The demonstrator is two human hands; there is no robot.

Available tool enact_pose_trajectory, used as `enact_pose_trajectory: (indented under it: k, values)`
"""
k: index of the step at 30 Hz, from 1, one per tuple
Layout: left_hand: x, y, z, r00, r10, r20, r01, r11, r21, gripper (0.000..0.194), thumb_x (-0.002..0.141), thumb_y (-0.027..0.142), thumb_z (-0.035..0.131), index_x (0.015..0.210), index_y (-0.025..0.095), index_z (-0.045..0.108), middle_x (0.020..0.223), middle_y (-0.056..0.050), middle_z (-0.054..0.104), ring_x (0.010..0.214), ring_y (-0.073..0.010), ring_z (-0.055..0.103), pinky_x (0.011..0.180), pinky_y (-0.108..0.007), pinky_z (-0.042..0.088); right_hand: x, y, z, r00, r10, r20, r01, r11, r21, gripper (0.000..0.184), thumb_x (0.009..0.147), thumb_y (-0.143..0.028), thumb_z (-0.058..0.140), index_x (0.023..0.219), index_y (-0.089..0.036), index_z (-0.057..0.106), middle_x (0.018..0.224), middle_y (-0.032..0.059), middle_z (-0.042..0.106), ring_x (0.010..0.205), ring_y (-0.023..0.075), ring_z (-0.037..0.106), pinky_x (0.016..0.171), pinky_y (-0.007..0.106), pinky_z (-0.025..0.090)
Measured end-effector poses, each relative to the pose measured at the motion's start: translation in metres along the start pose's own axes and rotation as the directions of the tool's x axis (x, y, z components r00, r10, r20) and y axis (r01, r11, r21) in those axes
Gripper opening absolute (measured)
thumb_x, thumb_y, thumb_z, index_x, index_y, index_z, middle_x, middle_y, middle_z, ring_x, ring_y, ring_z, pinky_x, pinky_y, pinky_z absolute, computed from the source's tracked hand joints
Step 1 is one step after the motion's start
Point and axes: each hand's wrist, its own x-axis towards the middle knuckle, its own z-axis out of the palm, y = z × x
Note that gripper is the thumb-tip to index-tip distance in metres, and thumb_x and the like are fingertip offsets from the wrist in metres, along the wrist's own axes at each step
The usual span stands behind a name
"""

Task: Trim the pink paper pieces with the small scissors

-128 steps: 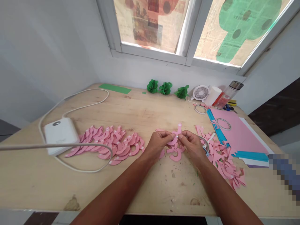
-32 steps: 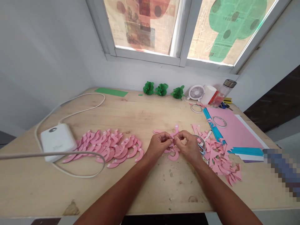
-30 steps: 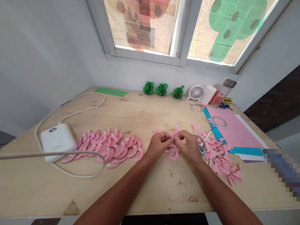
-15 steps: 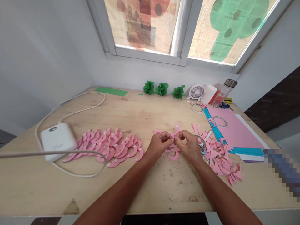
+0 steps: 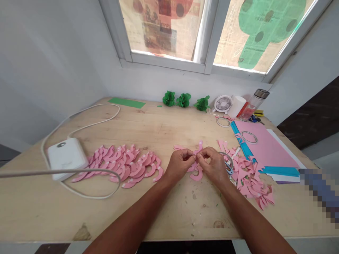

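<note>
Both my hands meet over the middle of the table, fingertips nearly touching. My left hand (image 5: 182, 163) pinches a pink paper piece (image 5: 200, 144), and my right hand (image 5: 212, 163) grips it from the other side. The held part is mostly hidden by the fingers; its upper end, with a small white patch, sticks up above them. Beneath the hands lies a curved pink paper cutout (image 5: 196, 175). Left of them, many overlapping curved pink cutouts (image 5: 137, 171) are spread in rows, several with white patches. Scissors (image 5: 229, 168) lie partly hidden beside my right hand.
Pink paper scraps (image 5: 250, 176) heap on the right, before stacked pink sheets (image 5: 270, 148) bearing a tape roll (image 5: 249, 137). A white power bank (image 5: 67, 157) with a looping cable is left. Green paper decorations (image 5: 183, 100), a fan (image 5: 222, 104) and a bottle (image 5: 255, 104) stand behind.
Both hands stay almost in place with the pink paper piece between the fingertips. The whole view has shifted very slightly; nothing else has visibly moved.
</note>
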Motion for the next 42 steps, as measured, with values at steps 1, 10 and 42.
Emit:
enact_pose_trajectory:
  k: [1, 10, 42]
  values:
    - [0.000, 0.000, 0.000, 1.000, 0.009, -0.010, -0.009, 1.000, 0.014, 0.015, 0.064, 0.026, 0.062, 0.059, 0.013, 0.058, 0.052, 0.003, 0.049, 0.047, -0.0064, 0.042, 0.045, -0.018, 0.032, 0.000, 0.000, 0.000, 1.000, -0.002, 0.005, 0.002, 1.000, 0.003, 0.014, 0.075, -0.022, 0.051, 0.062, -0.020, 0.055, 0.063, 0.0015, 0.059, 0.063, 0.0157, 0.051, 0.061, 0.028, 0.039]
    - [0.001, -0.006, -0.002, 0.999, 0.030, -0.014, -0.029, 0.998, 0.064, 0.012, 0.066, 0.025, 0.059, 0.061, 0.014, 0.058, 0.052, 0.004, 0.047, 0.047, -0.0071, 0.040, 0.046, -0.019, 0.031, 0.001, -0.003, -0.003, 0.999, 0.035, 0.034, -0.037, 0.996, 0.077, 0.021, 0.080, -0.024, 0.046, 0.063, -0.019, 0.058, 0.061, 0.0020, 0.058, 0.061, 0.0152, 0.051, 0.059, 0.026, 0.038]
    - [0.000, -0.001, 0.000, 0.999, -0.034, -0.028, 0.034, 0.999, -0.008, 0.015, 0.063, 0.025, 0.062, 0.060, 0.012, 0.058, 0.053, 0.003, 0.050, 0.049, -0.0069, 0.044, 0.048, -0.019, 0.036, 0.002, 0.007, 0.010, 0.857, 0.436, 0.276, -0.512, 0.655, 0.556, 0.019, 0.067, -0.033, 0.062, 0.067, -0.015, 0.056, 0.052, -0.0047, 0.048, 0.045, 0.0072, 0.040, 0.044, 0.020, 0.030]
